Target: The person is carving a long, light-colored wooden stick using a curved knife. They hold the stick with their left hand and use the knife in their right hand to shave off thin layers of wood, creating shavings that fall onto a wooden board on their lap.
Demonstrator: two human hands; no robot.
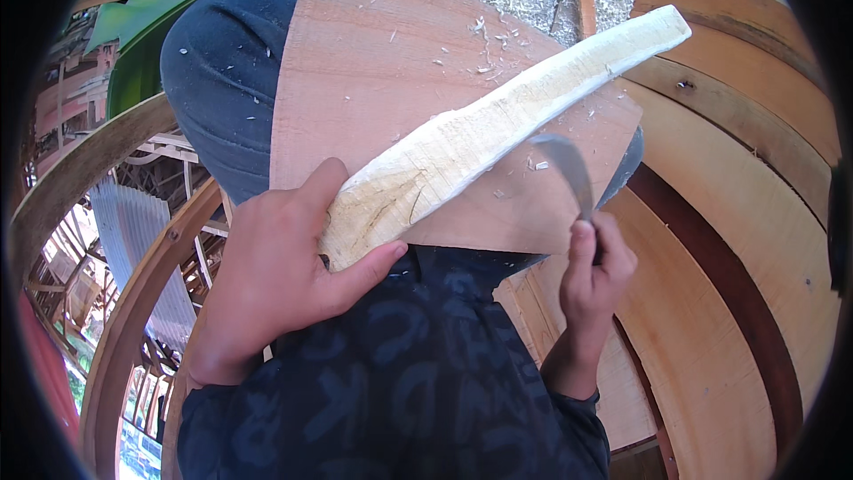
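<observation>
Firmly, the left hand (275,276) grips the pale wood piece's (498,133) thick end to steady it on the board (373,62) — the right hand (593,271) clenches a curved blade (569,169) against its edge.

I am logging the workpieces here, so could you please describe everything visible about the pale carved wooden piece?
The pale wooden piece is long, slightly curved and rough-hewn, with cut marks and a crack near its thick lower end. It lies slanted across a reddish board. The left hand grips that thick end; a curved blade, held by the right hand, meets its lower edge.

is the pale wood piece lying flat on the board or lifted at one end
Lifted at one end: the left hand holds the wood piece's near end off the board.
</observation>
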